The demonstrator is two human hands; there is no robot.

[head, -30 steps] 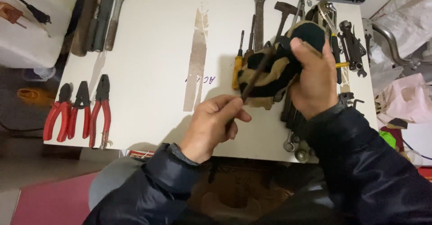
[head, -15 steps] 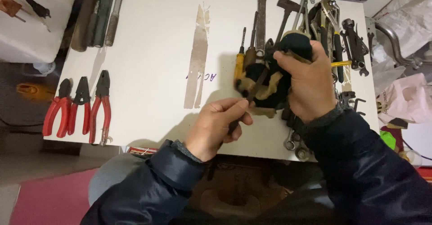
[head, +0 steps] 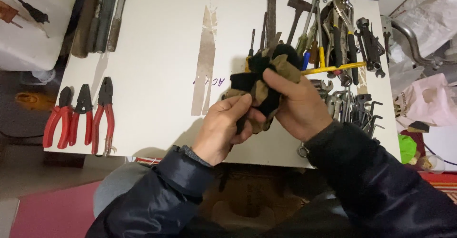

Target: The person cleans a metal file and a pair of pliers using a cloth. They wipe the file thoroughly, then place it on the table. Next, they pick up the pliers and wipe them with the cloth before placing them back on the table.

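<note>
A black and tan cloth (head: 266, 71) is bunched over the white table (head: 152, 52), with my right hand (head: 297, 105) closed around it from the right. My left hand (head: 223, 128) is just below and to the left. Its fingers pinch a slim dark tool (head: 241, 123) whose far end is buried in the cloth. Only a short dark piece of that tool shows between my fingers. Both hands are held together near the table's front edge.
Three red-handled pliers (head: 81, 116) lie at the table's front left, and large wrenches (head: 102, 14) at the back left. A dense pile of pliers, spanners and hex keys (head: 345, 47) fills the right side. A tan tape strip (head: 206, 62) crosses the middle. A pink bag (head: 426, 100) sits at far right.
The slim tool stood out of the cloth before; now it is almost wholly inside. My left hand has moved up against the cloth, and my right hand has turned the bundle.
</note>
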